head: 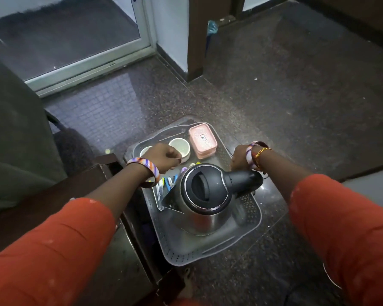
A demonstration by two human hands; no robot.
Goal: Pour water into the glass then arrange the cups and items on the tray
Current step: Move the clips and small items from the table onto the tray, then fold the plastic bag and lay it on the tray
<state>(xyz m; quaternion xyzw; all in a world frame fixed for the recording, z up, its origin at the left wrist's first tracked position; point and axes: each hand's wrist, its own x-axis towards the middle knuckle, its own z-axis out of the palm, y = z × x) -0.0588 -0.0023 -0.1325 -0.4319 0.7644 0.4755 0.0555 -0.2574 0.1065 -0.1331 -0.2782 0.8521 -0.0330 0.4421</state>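
Observation:
A clear perforated tray (pixel 208 250) lies in front of me. On its near half stands a steel kettle (pixel 199 217) with a black lid and handle. Farther back are a white cup (pixel 180 145), a second cup (pixel 144 150) half hidden by my hand, and a pink lidded box (pixel 202 139). My left hand (pixel 164 157) hovers over the cups, its fingers curled against the near side of the white cup. My right hand (pixel 239 157) is curled down at the tray's right rim, just beyond the kettle's handle; its fingertips are hidden.
Several small colourful clips and pens (pixel 167 184) lie on the tray left of the kettle. Dark wooden furniture (pixel 93 195) borders the tray's left side. A glass door frame (pixel 93 67) and a wall corner (pixel 175 40) stand beyond, on speckled dark floor (pixel 296 96).

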